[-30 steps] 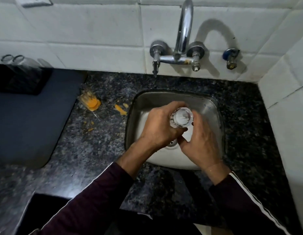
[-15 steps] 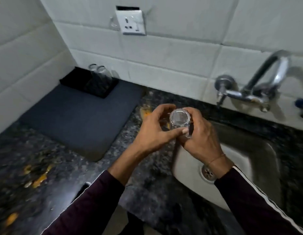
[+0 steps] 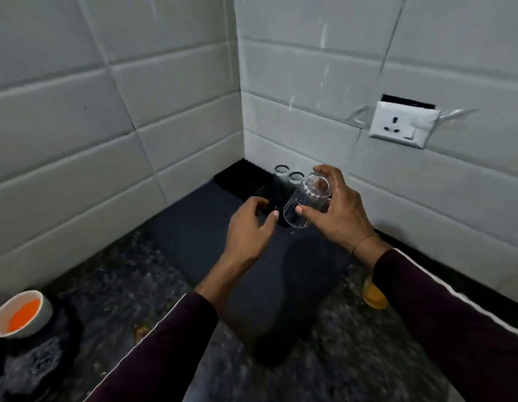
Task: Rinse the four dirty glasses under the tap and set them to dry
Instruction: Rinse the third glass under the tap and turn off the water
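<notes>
We look down at a dark speckled counter (image 3: pixel 353 358) in a corner of white tiled walls (image 3: pixel 77 111). Our right hand (image 3: pixel 343 211) holds a clear glass (image 3: pixel 305 203) in the air, tilted with its mouth pointing down and to the left; the thumb presses the near side and the fingers curl over the far side and the base. Our left hand (image 3: pixel 249 227) hovers just beside the glass, empty, with fingers loosely curled and slightly apart, not touching it. Both hands are above a dark grey mat (image 3: pixel 199 227) on the counter. Behind them, near the corner, two more glasses (image 3: pixel 288 174) stand on a black tray (image 3: pixel 243 178). At the far left sits a white bowl (image 3: pixel 19 313) of orange liquid. An orange smear (image 3: pixel 373 295) lies near our right sleeve (image 3: pixel 455 329). A white wall socket (image 3: pixel 402 124) is at the upper right.
</notes>
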